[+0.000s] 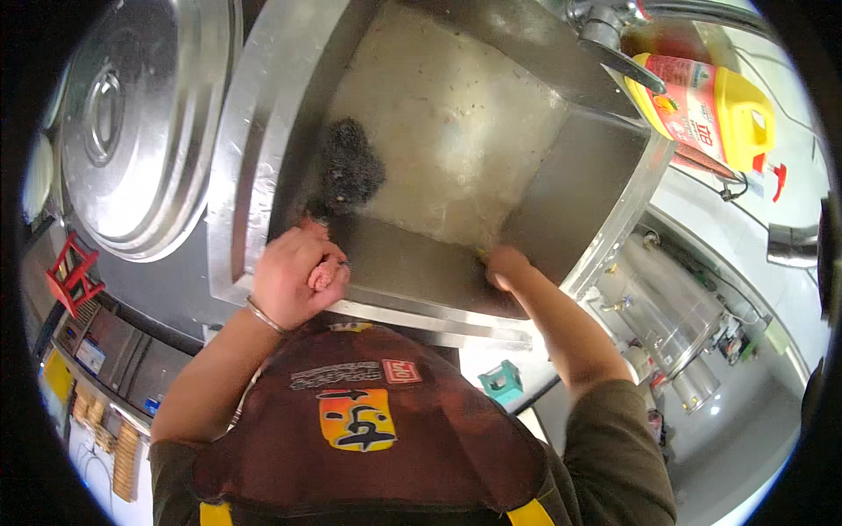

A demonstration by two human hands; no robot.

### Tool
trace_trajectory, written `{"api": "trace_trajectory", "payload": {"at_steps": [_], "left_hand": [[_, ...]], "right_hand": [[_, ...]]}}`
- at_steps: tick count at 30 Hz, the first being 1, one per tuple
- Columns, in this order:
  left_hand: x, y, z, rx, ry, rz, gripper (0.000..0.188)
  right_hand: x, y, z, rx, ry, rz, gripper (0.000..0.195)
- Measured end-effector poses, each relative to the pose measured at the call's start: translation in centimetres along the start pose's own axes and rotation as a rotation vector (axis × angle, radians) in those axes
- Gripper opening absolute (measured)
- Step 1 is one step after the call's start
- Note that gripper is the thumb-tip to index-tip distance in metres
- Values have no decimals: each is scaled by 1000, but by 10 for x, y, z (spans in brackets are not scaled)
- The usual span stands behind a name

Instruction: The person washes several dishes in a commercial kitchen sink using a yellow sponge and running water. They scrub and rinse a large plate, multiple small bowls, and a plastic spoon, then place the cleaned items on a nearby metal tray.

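My left hand, with a bangle at the wrist, is closed around a crumpled pink cloth above the near left edge of a stainless steel sink. Just beyond it, a dark mesh scouring pad or clump lies against the sink's left side. Down at the near right inside the basin is my right hand, blurred, its fingers curled. A small yellowish bit shows at its fingertips, but what it holds cannot be made out. Small dark specks dot the basin floor.
A large round metal lid with a handle lies left of the sink. A faucet reaches over the far right corner, beside a yellow detergent jug. A metal cylindrical tank stands right, a red stool far left.
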State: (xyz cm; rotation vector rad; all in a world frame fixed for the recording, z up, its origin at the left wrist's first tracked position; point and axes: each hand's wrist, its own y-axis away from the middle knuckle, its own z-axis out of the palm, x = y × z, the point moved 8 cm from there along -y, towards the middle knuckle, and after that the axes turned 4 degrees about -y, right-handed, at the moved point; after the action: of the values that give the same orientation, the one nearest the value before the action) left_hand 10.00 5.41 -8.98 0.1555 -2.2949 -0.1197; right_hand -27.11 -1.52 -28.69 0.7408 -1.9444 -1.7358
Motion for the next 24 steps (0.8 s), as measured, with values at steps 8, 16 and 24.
{"api": "trace_trajectory", "payload": {"at_steps": [8,16,24], "left_hand": [[15,-35,-49,124,123,4,18],[7,-54,-68,62,-129,217,21],[11,-52,-62,37,-251,404,28]], "right_hand": [[-222,102,-131,360,-494,-623,28],[-126,49,-65,114,-263,-272,27],[-168,-61,-61,219,-109,-491,32]]}}
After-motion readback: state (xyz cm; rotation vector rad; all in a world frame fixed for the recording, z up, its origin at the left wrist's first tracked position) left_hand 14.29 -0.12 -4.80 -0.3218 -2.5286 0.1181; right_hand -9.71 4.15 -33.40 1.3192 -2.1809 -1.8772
